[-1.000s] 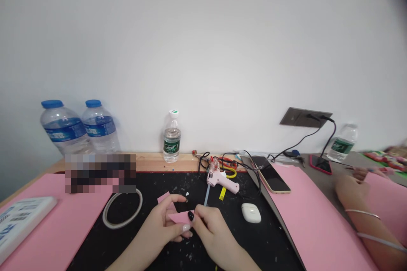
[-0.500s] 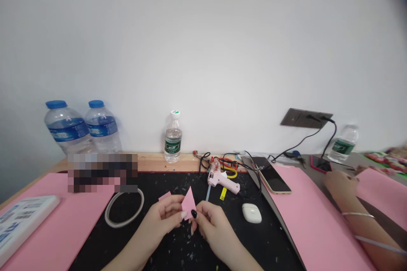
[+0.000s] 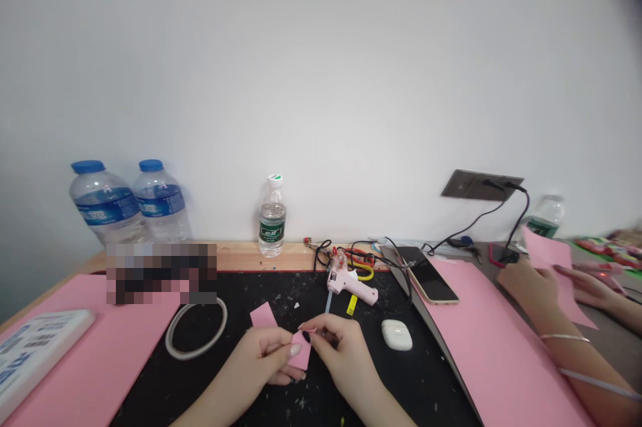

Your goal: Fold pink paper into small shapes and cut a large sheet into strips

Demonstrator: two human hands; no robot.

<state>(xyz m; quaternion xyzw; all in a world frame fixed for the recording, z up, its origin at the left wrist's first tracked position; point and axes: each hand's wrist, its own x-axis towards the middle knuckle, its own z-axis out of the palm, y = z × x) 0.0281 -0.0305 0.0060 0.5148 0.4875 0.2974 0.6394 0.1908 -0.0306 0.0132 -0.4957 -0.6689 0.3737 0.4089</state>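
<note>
Left hand (image 3: 261,355) and right hand (image 3: 341,351) both grasping a pink foam piece (image 3: 301,352), held upright between them, fingers pinched on it. Pink foam strip (image 3: 263,315) lay on the black mat (image 3: 231,287) just past the left hand. Pink glue gun (image 3: 348,288) sat beyond the right hand, white earbud case (image 3: 396,335) to its right. Tape roll (image 3: 195,329) lay left of the left hand.

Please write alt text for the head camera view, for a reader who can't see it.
The left hand and right hand pinch a small pink piece above a black mat, near a pink strip and a pink glue gun. At right, another person's hand holds a pink sheet.
</note>
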